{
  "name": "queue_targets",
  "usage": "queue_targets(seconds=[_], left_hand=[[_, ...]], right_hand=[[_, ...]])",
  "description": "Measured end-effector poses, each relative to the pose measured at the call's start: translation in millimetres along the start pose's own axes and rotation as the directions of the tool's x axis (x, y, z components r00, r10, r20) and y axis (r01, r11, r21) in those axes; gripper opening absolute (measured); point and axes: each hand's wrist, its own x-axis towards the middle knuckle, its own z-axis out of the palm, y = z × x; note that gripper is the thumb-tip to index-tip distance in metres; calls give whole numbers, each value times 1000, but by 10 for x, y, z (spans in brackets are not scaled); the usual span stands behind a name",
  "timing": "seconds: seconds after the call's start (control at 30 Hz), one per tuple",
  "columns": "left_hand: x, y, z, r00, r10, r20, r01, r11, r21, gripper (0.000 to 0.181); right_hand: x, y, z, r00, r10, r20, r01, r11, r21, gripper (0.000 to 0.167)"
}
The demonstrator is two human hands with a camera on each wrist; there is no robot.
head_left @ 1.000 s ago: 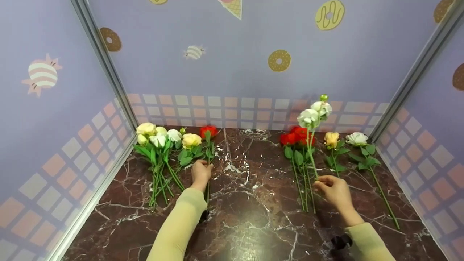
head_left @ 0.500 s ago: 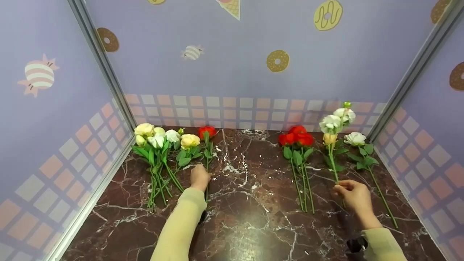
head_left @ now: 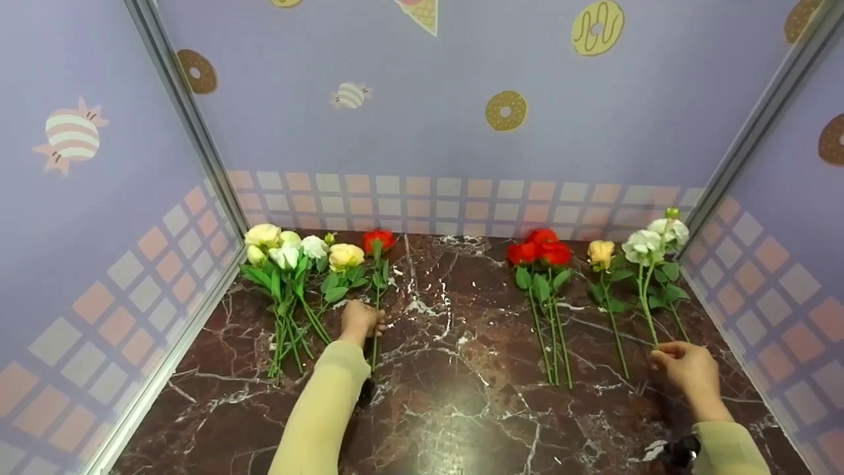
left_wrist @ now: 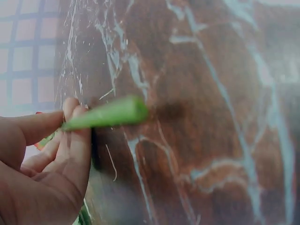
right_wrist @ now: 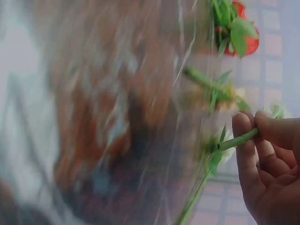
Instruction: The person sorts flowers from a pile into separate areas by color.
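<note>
My left hand [head_left: 361,321] pinches the green stem of a red flower [head_left: 378,240] low over the marble-patterned table. The left wrist view has the cut stem end [left_wrist: 136,109] poking out past the thumb and fingers. At the right, my right hand [head_left: 689,371] pinches the lower stem of a white flower [head_left: 641,247] with two blooms and a green bud, its head raised and leaning back. In the right wrist view that stem's end [right_wrist: 229,143] sticks out between thumb and fingers. Behind it lies another long-stemmed flower; its leaves [head_left: 671,293] show but its bloom is hidden.
Several white and pale yellow flowers [head_left: 283,256] lie bunched at the left, with a yellow one [head_left: 346,257] beside them. Red flowers [head_left: 539,251] and a single orange-yellow rose [head_left: 601,254] lie right of the middle. Patterned panels [head_left: 448,119] enclose the back and sides.
My right hand has carried the white flower rightward and lower, from beside the red flowers past the orange-yellow rose. My left hand has shifted slightly toward me, still at the red flower's stem.
</note>
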Motion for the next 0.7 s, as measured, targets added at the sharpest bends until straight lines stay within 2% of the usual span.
queue_targets(seconds=[0.2, 0.37, 0.47, 0.7], left_hand=[[-16, -13, 25, 999, -31, 38, 36, 989, -141, 25], [-77, -19, 29, 997, -40, 64, 54, 971, -232, 27], [-101, -17, 27, 997, -44, 68, 61, 963, -261, 27], [-130, -24, 15, 995, -44, 86, 66, 960, -271, 28]], right_hand=[[40, 147, -26, 999, 39, 15, -38, 999, -18, 32], [54, 200, -25, 992, 88, 92, -89, 996, 0, 34], [60, 207, -32, 985, 117, 131, -118, 993, 1, 35], [62, 201, -28, 984, 118, 135, -105, 990, -95, 32]])
